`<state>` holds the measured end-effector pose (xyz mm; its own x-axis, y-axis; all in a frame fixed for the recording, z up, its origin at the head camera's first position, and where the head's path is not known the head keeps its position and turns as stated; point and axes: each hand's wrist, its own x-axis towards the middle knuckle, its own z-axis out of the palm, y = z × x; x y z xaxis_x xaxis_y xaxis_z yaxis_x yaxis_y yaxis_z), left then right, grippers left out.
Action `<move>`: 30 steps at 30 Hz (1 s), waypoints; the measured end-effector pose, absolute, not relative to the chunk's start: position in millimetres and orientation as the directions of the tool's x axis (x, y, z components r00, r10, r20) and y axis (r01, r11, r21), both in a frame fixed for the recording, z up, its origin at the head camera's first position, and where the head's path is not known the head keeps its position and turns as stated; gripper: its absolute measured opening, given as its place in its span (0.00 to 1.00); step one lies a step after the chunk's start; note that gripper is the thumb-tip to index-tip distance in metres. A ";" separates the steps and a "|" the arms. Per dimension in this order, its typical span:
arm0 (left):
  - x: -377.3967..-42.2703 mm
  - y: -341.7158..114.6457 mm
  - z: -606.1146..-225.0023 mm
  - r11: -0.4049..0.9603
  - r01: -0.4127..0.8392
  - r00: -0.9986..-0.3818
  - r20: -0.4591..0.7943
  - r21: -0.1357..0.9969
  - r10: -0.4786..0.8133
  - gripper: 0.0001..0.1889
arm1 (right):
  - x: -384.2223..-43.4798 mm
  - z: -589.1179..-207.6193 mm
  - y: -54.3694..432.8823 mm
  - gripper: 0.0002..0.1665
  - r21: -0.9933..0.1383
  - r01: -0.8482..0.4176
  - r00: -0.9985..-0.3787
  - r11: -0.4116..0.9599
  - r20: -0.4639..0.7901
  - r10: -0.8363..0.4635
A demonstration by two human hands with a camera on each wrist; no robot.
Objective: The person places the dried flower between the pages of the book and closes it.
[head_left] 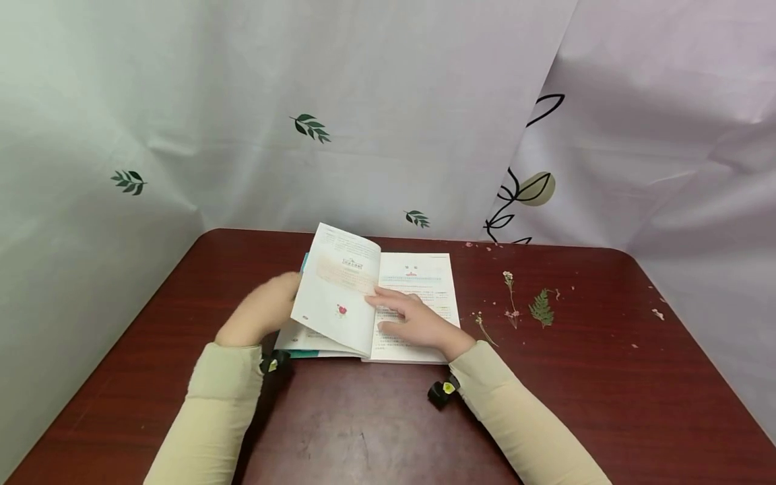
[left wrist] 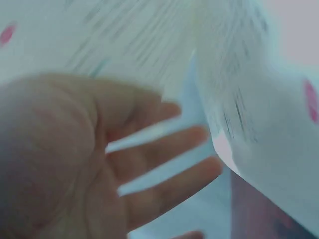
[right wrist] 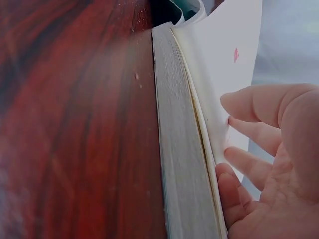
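Observation:
An open book [head_left: 417, 303] with printed text lies on the table, its left-hand page [head_left: 339, 286] lifted and slanting up from the spine. A small red flower picture marks that page. My left hand [head_left: 267, 306] reaches behind the lifted page, which hides its fingers in the head view. In the left wrist view the fingers [left wrist: 159, 154] are spread and nearly straight, between the printed sheets. My right hand [head_left: 418, 322] lies over the right-hand page, its fingertips touching the lifted page near the spine. The right wrist view shows its loosely bent fingers [right wrist: 251, 162] against the paper.
Right of the book on the dark red table [head_left: 376, 417] lie a green fern leaf [head_left: 541, 308], a dried flower stem [head_left: 510, 289], a thinner sprig [head_left: 483, 328] and scattered pink petal bits. A pale curtain [head_left: 254, 168] with leaf prints hangs behind the table.

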<state>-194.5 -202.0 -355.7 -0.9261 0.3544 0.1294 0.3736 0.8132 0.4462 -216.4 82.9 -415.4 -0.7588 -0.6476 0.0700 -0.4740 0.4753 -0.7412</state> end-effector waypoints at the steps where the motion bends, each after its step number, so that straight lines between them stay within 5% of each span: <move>1: -193.1 -203.0 -350.0 0.848 0.336 -0.942 0.145 0.411 0.303 0.18 | -216.1 -415.1 82.5 0.31 -0.737 -0.475 -0.760 0.482 0.067 -0.647; 5: -184.3 -199.0 -330.0 0.907 0.226 -0.963 0.224 0.355 0.152 0.23 | -215.0 -413.2 82.2 0.32 -0.730 -0.466 -0.767 0.499 0.052 -0.640; 9: -179.2 -184.7 -324.1 0.891 0.310 -0.940 0.250 0.332 0.233 0.26 | -214.7 -412.6 82.4 0.32 -0.724 -0.473 -0.768 0.502 0.060 -0.637; 15: -176.6 -159.1 -346.8 0.867 0.436 -0.899 0.076 0.240 0.431 0.40 | -213.2 -411.8 81.4 0.33 -0.714 -0.502 -0.753 0.488 0.084 -0.653; 30: -182.2 -144.1 -383.2 0.896 0.307 -0.868 -0.291 0.323 0.402 0.52 | -213.7 -414.1 84.2 0.32 -0.725 -0.479 -0.762 0.495 0.063 -0.644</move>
<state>-182.2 -144.1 -383.2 -0.8682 0.4020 -0.2911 0.3065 0.8955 0.3226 -213.7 84.2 -414.1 -0.7623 -0.6441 0.0634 -0.4788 0.4953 -0.7249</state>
